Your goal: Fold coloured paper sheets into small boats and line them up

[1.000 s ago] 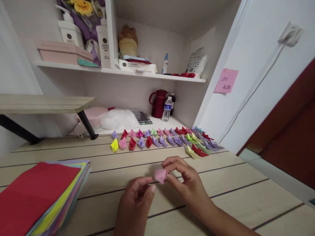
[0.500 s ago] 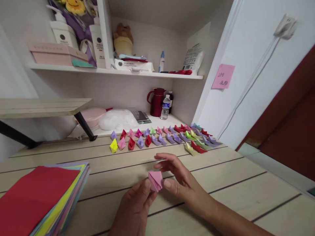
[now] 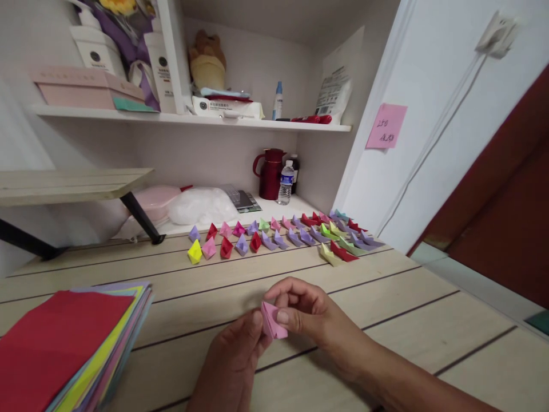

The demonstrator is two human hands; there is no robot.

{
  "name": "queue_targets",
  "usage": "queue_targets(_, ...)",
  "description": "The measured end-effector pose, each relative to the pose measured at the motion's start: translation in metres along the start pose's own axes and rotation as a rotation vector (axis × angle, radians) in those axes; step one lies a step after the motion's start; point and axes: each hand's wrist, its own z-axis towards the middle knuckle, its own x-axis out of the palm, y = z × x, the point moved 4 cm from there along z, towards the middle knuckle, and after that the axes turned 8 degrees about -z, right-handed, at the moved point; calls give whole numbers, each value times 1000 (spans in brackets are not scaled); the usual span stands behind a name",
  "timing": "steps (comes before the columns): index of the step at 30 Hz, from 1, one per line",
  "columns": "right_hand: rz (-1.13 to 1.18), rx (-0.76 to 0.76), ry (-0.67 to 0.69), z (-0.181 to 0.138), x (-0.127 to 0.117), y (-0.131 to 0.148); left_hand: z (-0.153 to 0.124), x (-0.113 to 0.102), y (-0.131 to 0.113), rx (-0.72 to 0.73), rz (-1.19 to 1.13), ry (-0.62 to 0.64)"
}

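Boats stand beyond pink paper; water bottle overlaps a seemingly dark bottle.

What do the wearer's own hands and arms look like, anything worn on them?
Both the left hand and right hand are bare: no gloves or rings show. The right forearm has no visible sleeve. The left arm is mostly out of frame, so its sleeve cannot be told.

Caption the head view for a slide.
Left hand and right hand hold folded pink paper, rows of paper boats beyond.
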Motion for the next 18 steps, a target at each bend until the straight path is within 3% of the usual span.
queue_targets(7,275,119,-129,0,1,-7,7,-7,-3,92,-21,-107)
queue_targets(13,351,117,-206,3,-7,-16,-2,3,-5,345,281,28)
queue_targets(18,404,145,-167,1,-2,-20,-9,12,-9,413,429,63)
